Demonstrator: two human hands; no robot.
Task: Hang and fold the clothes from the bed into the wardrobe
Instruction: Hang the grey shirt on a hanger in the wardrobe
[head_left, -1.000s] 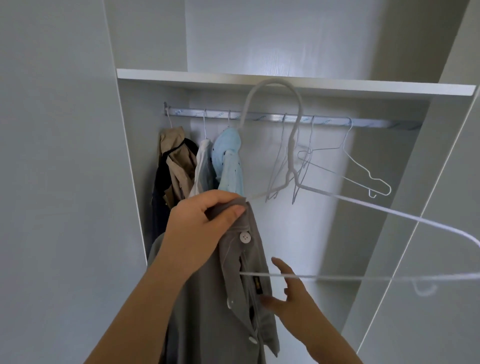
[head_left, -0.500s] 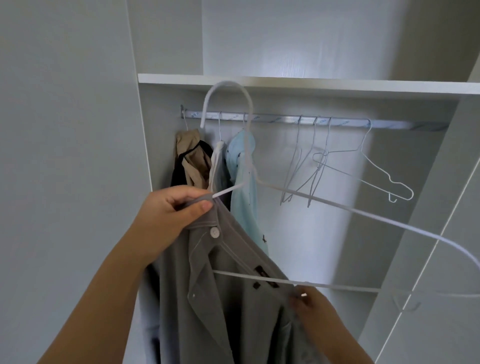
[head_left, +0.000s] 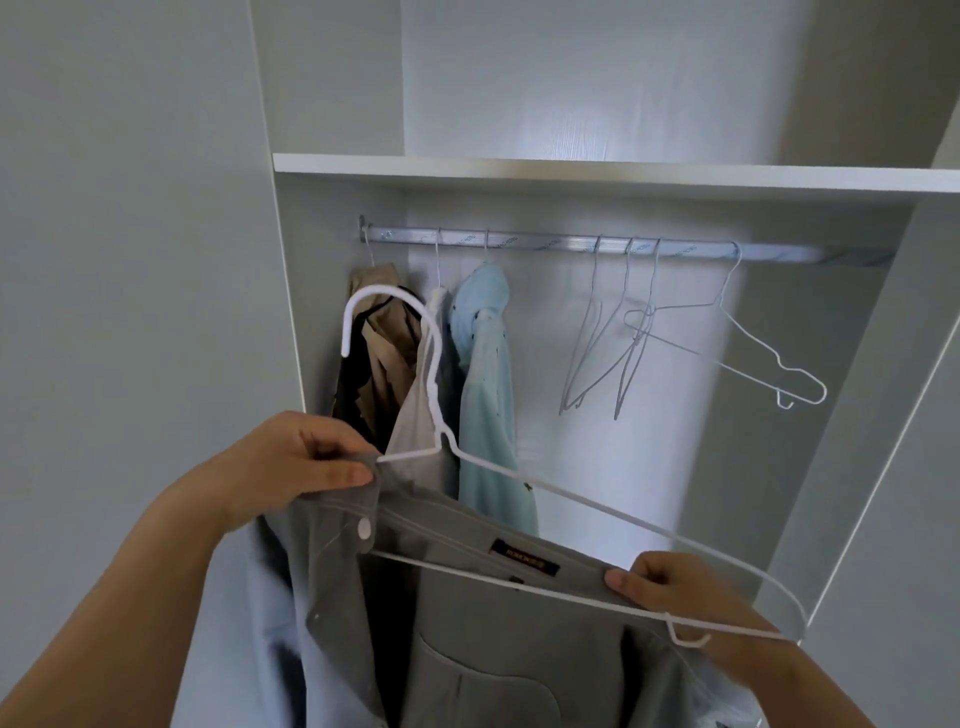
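Below the rail (head_left: 545, 242), the left hand (head_left: 291, 467) pinches the grey shirt (head_left: 467, 603) and white wire hanger (head_left: 432, 379); the right hand (head_left: 675, 582) grips the shirt's collar.

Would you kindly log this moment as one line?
fitting grey shirt onto hanger | left hand grips collar | right hand pinches shirt | hanger off rail

head cam, worn, wide-angle | I see it face straight into the open wardrobe (head_left: 649, 467) from below the shelf (head_left: 571, 174) edge | rail (head_left: 545, 243) crosses the upper half | near: left hand (head_left: 291, 467) pinching grey shirt (head_left: 493, 649) and right hand (head_left: 675, 582) gripping white hanger (head_left: 442, 441) enter from the bottom corners
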